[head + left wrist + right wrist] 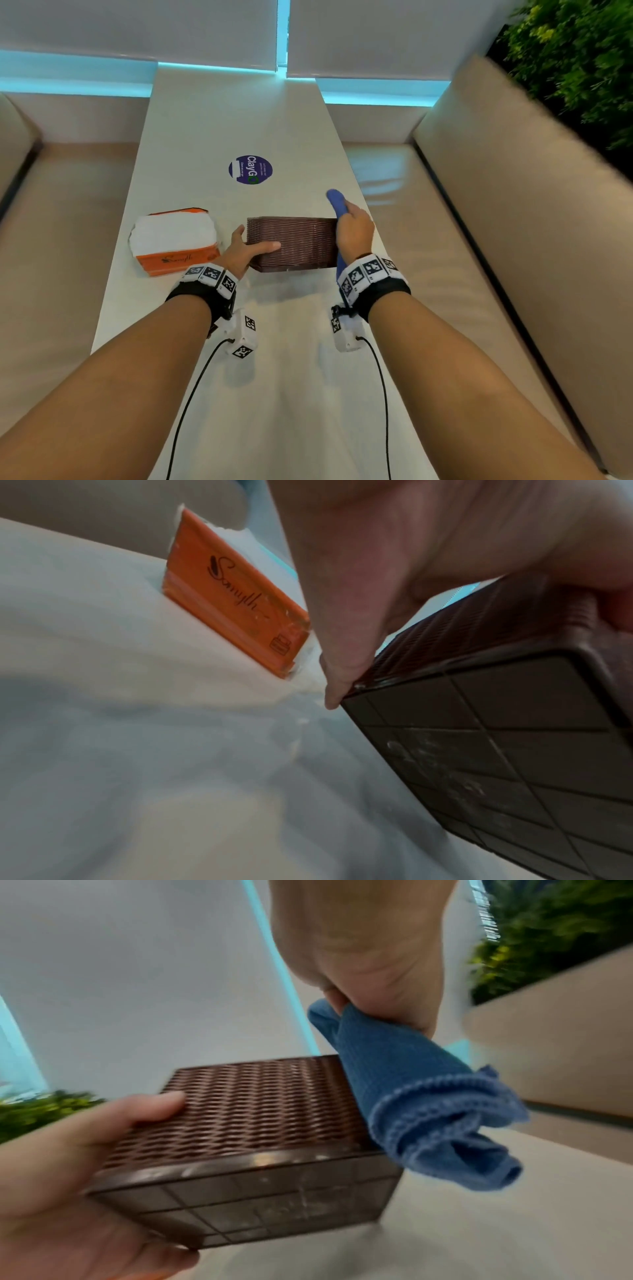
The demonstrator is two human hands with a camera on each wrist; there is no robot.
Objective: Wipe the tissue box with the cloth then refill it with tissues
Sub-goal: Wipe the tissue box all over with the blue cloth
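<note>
**Head view: box lifted for wiping**

Head view shows the left hand (247, 251) clamped on the left end of the brown box (294, 244), thumb across the near wall and fingers behind. The box looks lifted off the table (239, 113) and tipped, its gridded base facing the wrist cameras, probably so every side can be reached. The right hand (354, 233) is closed round the bunched blue cloth (428, 1104), which is pressed against the box's right end. The tissues (174, 241), in an opened orange pack, wait just left of the box, ready for refilling.
</note>
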